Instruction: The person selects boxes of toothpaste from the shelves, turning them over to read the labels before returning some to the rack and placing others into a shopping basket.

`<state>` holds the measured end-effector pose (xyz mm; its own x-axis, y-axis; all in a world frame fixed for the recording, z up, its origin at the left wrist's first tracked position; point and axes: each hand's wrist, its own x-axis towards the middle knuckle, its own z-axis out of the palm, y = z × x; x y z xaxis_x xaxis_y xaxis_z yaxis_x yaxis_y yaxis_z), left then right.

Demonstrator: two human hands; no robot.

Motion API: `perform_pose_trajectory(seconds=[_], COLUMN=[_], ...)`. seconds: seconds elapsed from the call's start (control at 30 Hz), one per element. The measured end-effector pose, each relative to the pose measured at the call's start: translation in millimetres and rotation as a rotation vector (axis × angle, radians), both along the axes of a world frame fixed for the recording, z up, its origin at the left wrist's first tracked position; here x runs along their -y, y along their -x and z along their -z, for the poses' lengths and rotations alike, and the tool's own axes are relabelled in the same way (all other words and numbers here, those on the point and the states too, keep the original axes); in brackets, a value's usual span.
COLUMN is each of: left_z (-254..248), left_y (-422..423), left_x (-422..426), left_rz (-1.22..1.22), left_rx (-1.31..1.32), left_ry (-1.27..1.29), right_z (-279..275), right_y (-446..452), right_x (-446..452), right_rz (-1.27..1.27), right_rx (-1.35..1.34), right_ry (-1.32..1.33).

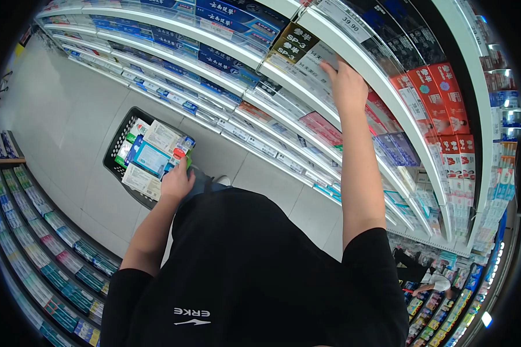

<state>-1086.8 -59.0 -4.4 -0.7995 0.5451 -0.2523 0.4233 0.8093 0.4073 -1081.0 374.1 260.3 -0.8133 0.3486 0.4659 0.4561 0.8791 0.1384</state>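
Observation:
My right hand (348, 87) reaches onto an upper shelf, its thumb apart from the fingers, at pale silver boxes beside a black-and-gold SP-3 toothpaste box (295, 43). Some fingertips are hidden; I cannot tell whether they touch a box. Lower left, my left hand (178, 182) is closed at the near side of a dark shopping basket (117, 136), around what looks like its handle, where a red and green part (181, 154) shows. Inside the basket lie several packages, among them a blue-framed box (151, 159) and a cream box (142, 181).
Price-tagged shelves (243, 55) of toothpaste boxes curve across the top and right, with red boxes (440, 92) to the right. Another rack (46, 243) stands lower left. Grey floor tiles (75, 110) lie between. Another person (437, 283) bends by shelves at lower right.

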Motion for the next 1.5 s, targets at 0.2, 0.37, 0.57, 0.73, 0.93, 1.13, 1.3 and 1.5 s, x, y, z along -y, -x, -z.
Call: perform_pose_trajectory(seconds=[0.2, 0.37, 0.57, 0.73, 0.93, 1.13, 1.3, 1.5], left_z=[-4.3, 1.3, 2.6, 12.0, 4.4, 6.4, 10.5, -1.4], left_y=[1.1, 2.0, 1.4, -0.6, 0.4, -0.4, 2.4, -2.0], left_x=[-1.8, -1.1, 0.7, -2.4, -4.0, -2.5, -2.0, -5.6], left_rz=[0.009, 0.013, 0.001, 0.012, 0.002, 0.028, 0.04, 0.044], left_rx=[0.024, 0.012, -0.008, -0.002, 0.009, -0.01, 0.025, -0.018], left_ry=[0.043, 0.027, 0.021, -0.014, 0.041, 0.04, 0.051, 0.045], right_z=[2.4, 2.2, 8.1, 8.6, 2.1, -1.2, 15.4, 7.0], right_y=[0.0, -1.6, -1.4, -9.0, -57.6, -108.8, -117.6, -119.3], right_x=[3.7, 0.0, -5.5, -3.9, -16.2, -48.3, -71.6, -68.6], right_rz=[-0.003, 0.021, -0.034, -0.024, -0.024, 0.109, 0.169, 0.048], right_rx=[-0.072, -0.013, -0.067, -0.123, -0.172, -0.085, -0.022, -0.163], right_ry=[-0.031, -0.036, -0.048, -0.082, -0.238, -0.186, -0.064, -0.214])
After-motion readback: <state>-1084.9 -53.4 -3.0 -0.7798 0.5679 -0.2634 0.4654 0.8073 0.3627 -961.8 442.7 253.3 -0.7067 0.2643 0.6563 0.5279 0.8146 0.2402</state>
